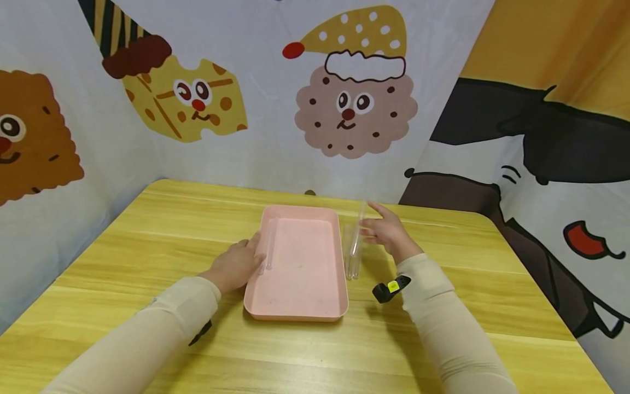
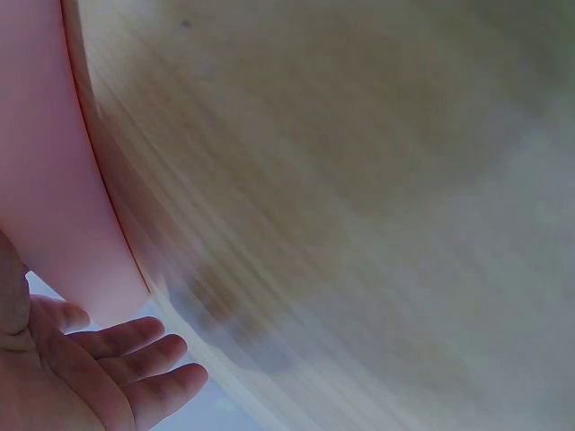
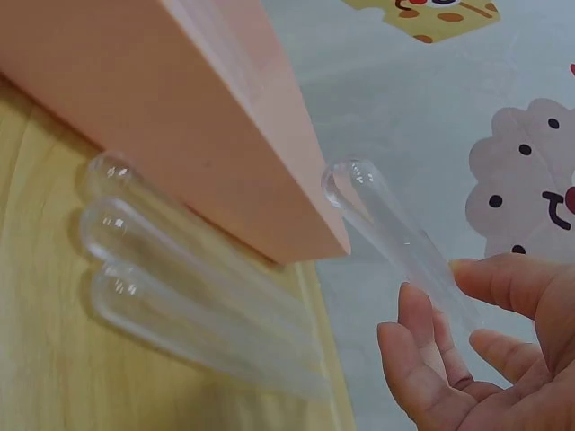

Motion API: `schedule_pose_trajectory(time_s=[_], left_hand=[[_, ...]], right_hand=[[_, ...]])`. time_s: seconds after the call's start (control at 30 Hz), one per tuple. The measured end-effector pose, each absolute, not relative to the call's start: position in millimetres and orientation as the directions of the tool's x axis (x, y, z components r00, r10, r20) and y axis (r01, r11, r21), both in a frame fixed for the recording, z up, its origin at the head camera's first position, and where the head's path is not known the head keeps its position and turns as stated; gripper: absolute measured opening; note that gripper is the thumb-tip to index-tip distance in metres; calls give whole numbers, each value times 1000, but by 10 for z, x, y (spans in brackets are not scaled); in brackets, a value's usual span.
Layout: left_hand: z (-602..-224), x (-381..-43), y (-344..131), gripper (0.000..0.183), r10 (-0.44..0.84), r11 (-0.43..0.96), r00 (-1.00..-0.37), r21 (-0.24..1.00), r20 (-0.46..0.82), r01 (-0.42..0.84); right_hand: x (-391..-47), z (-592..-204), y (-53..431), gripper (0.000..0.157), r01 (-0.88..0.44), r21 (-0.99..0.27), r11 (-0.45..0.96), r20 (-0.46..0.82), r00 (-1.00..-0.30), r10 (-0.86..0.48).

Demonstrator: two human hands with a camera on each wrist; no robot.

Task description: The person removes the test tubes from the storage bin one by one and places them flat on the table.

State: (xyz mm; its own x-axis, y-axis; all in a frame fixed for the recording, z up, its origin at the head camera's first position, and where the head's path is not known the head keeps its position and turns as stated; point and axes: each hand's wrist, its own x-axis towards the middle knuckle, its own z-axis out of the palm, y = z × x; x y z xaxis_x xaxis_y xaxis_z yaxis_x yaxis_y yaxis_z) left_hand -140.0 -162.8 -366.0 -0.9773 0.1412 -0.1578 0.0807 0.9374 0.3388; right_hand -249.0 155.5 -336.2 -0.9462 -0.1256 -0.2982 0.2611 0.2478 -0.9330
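Note:
My right hand [image 1: 389, 232] pinches a clear test tube [image 3: 391, 224] near one end, between thumb and fingers; its rounded end points toward the pink tray [image 1: 300, 312]. Below it, three more clear test tubes [image 3: 180, 310] lie side by side on the table, along the tray's right wall. Inside the tray, near its left wall, lie two clear tubes [image 1: 272, 243]. My left hand [image 1: 233, 265] is at the tray's left rim, with loosely extended fingers [image 2: 148, 368] beside the outer wall. Whether its thumb presses the tray is unclear.
The wood-grain table [image 1: 162, 235] extends around the tray. A cloth backdrop [image 1: 266, 158] with cartoon figures hangs behind the table's far edge. Below my right sleeve, a black wrist strap [image 1: 391, 288] with a yellow mark hangs close over the tabletop.

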Motion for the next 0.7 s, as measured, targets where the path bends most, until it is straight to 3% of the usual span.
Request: schedule_pose_trajectory(time_s=[0.7], left_hand=[[-3683,-1403,-1621,61,141,935,-979,344,-149,82]], right_hand=[[-2466,-3498,1715,70,275,-909,314,-323,-939,-113]])
